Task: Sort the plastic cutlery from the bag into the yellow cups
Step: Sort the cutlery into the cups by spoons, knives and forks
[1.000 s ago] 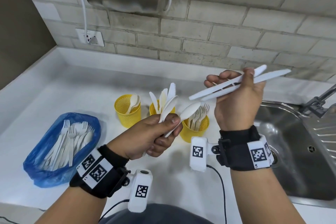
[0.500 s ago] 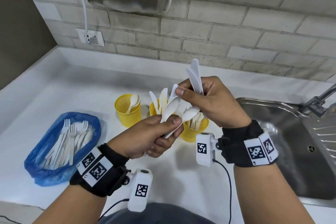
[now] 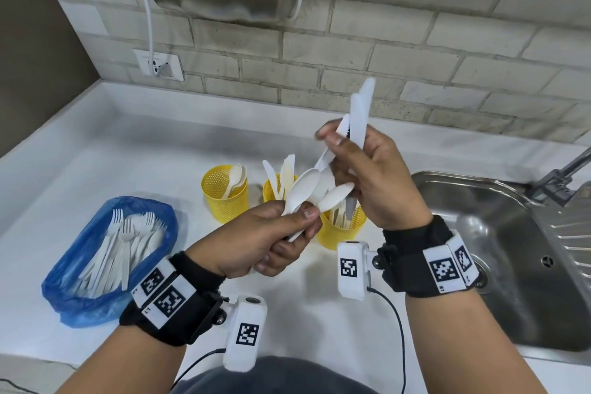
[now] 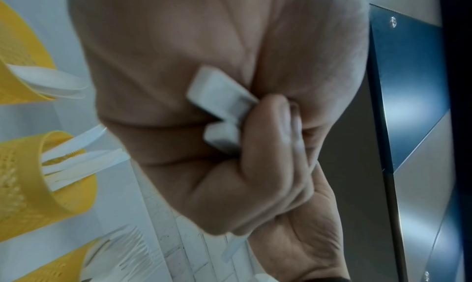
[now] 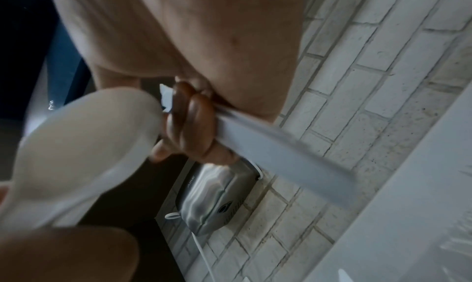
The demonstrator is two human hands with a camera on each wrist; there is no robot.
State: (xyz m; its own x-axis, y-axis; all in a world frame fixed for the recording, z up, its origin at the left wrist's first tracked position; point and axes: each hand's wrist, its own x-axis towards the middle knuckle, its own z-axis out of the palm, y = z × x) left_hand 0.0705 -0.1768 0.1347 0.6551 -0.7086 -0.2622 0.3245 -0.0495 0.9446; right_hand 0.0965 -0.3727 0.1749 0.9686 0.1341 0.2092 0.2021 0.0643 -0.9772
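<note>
**Spoons in one hand, knives in the other, cups waiting below**

Far left on the white tabletop (image 3: 319, 323) the blue bag (image 3: 96, 285) lies slumped open, forks (image 3: 123, 243) piled inside and not yet sorted. Next come the three yellow cups: the left cup (image 3: 224, 201) has a few spoons, the middle cup (image 3: 271, 193) has knives standing up, and the near cup (image 3: 339, 230) sits half hidden under the hands, its contents too masked to name.

Above them the left hand (image 3: 256, 243) is clenched round the handles of two white spoons (image 3: 303, 185), bowls fanned up to the right. The right hand (image 3: 377, 182) pinches a small bundle of knives (image 3: 359, 118) near mid-length, blades upward, lower ends just over the near cup. At the far right is the steel sink (image 3: 499, 265).

This cutlery looks feather-light, thin and slick, a little springy; I'd guess several pieces held together will slide against each other. The handle or middle is the place to grip, firmly but without bending. Released close above the right cup, they shouldn't bounce out or tip it.
</note>
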